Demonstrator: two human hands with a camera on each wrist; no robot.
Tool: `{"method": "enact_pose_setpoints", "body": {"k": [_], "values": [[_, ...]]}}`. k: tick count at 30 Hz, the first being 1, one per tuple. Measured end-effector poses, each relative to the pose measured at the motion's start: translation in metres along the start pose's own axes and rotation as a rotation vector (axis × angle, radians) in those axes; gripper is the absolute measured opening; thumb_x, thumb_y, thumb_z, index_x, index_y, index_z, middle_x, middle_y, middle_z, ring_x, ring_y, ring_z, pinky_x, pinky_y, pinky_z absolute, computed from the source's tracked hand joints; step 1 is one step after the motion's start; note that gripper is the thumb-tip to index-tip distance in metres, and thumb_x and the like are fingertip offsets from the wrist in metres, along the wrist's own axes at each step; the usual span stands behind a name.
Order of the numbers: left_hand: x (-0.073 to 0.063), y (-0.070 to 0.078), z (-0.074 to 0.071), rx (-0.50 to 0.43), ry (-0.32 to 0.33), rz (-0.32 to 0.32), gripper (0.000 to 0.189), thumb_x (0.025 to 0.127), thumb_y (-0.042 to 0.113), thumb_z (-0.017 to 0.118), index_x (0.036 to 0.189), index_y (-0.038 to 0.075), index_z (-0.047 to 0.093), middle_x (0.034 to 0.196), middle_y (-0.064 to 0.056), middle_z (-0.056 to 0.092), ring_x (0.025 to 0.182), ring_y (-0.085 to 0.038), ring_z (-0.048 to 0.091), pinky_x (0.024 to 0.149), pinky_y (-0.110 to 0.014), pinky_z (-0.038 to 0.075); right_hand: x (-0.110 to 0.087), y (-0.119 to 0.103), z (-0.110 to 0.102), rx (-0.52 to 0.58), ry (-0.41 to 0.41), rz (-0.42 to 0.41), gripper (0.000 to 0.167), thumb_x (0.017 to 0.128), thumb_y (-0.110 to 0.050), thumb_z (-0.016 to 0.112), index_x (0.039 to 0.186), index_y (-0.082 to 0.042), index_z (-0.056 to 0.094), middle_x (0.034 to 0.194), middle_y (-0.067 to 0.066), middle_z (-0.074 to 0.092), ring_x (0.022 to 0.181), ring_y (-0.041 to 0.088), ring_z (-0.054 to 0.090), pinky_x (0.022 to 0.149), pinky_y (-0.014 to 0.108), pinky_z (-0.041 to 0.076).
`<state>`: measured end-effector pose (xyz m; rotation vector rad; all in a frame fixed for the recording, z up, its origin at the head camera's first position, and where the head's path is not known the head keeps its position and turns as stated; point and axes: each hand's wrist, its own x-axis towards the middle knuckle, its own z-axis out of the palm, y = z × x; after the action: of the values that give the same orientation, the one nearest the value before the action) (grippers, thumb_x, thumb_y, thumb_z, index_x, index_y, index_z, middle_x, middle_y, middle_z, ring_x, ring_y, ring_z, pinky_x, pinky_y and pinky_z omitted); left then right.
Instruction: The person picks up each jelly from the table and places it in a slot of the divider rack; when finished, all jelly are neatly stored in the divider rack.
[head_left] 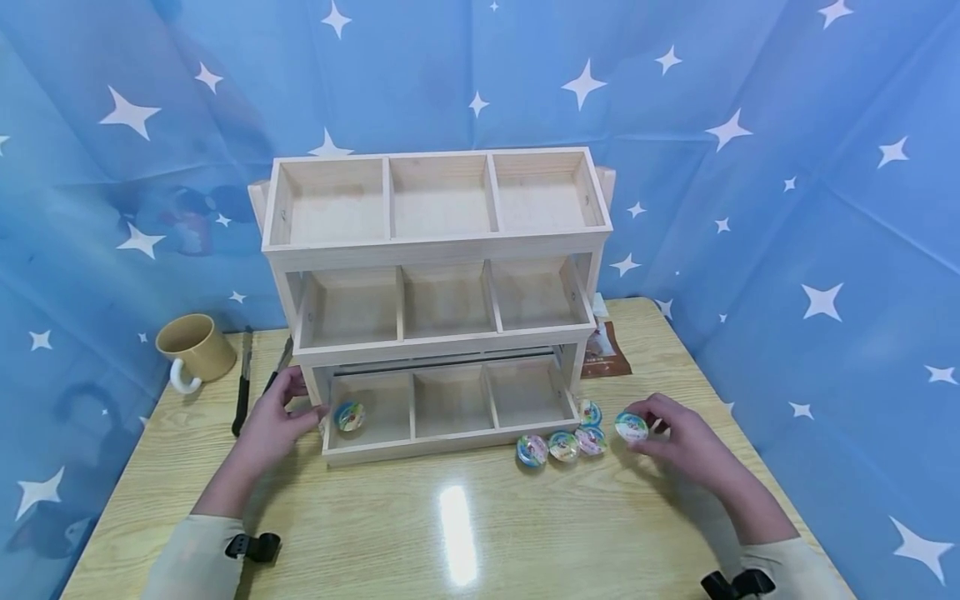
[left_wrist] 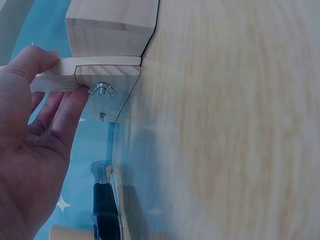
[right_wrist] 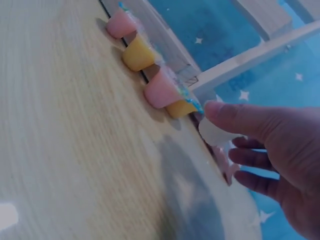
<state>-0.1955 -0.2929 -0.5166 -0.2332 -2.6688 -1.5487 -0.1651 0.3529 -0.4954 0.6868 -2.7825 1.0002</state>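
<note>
My right hand (head_left: 686, 437) pinches a small white jelly cup (right_wrist: 214, 132) with a printed lid, above the table's right side. Several more jelly cups (head_left: 563, 447), pink and yellow, stand in a cluster by the front right corner of a three-tier wooden shelf (head_left: 442, 242). My left hand (head_left: 272, 423) grips the shelf's lower left side, thumb on one face of the wood and fingers on the other, near a wing nut (left_wrist: 102, 89). One jelly cup (head_left: 349, 416) sits in the bottom tier's left compartment.
A tan mug (head_left: 197, 348) with a white handle stands at the back left, beside black-handled utensils (head_left: 242, 392). Behind the shelf's right side lies a brown packet (head_left: 606, 354). A blue star-patterned cloth (head_left: 780, 208) hangs around the table (head_left: 360, 533).
</note>
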Motion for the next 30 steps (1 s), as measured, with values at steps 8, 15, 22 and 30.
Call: {"method": "enact_pose_setpoints", "body": {"k": [8, 15, 22, 30], "values": [[0.0, 0.001, -0.001, -0.015, -0.005, -0.001, 0.064, 0.105, 0.012, 0.078, 0.159, 0.005, 0.045, 0.145, -0.018, 0.06, 0.128, -0.028, 0.057, 0.098, -0.042, 0.059, 0.008, -0.007, -0.001, -0.011, 0.061, 0.03, 0.041, 0.089, -0.009, 0.093, 0.128, -0.01, 0.077, 0.106, -0.007, 0.067, 0.094, 0.011, 0.059, 0.078, 0.032, 0.058], [0.0, -0.001, -0.001, -0.017, -0.006, 0.005, 0.064, 0.105, 0.012, 0.079, 0.159, 0.004, 0.045, 0.145, -0.018, 0.06, 0.127, -0.027, 0.057, 0.097, -0.038, 0.059, 0.022, -0.023, 0.006, 0.013, 0.092, 0.046, 0.041, 0.09, -0.01, 0.093, 0.129, -0.014, 0.079, 0.104, -0.007, 0.065, 0.094, 0.017, 0.058, 0.077, 0.03, 0.053], [0.0, -0.004, -0.002, -0.017, -0.001, 0.018, 0.063, 0.104, 0.012, 0.079, 0.158, 0.005, 0.047, 0.145, -0.017, 0.061, 0.127, -0.025, 0.058, 0.095, -0.029, 0.057, 0.04, -0.044, 0.023, 0.125, 0.101, 0.049, 0.046, 0.091, -0.016, 0.094, 0.134, -0.017, 0.077, 0.104, -0.005, 0.063, 0.096, 0.019, 0.059, 0.076, 0.03, 0.053], [0.0, -0.007, -0.001, -0.029, -0.003, 0.025, 0.065, 0.104, 0.012, 0.079, 0.159, 0.005, 0.046, 0.146, -0.018, 0.061, 0.13, -0.031, 0.058, 0.101, -0.053, 0.058, 0.065, -0.07, 0.047, 0.272, 0.045, 0.016, 0.047, 0.089, -0.012, 0.095, 0.133, -0.015, 0.077, 0.106, 0.0, 0.063, 0.095, 0.02, 0.062, 0.079, 0.036, 0.058]]}}
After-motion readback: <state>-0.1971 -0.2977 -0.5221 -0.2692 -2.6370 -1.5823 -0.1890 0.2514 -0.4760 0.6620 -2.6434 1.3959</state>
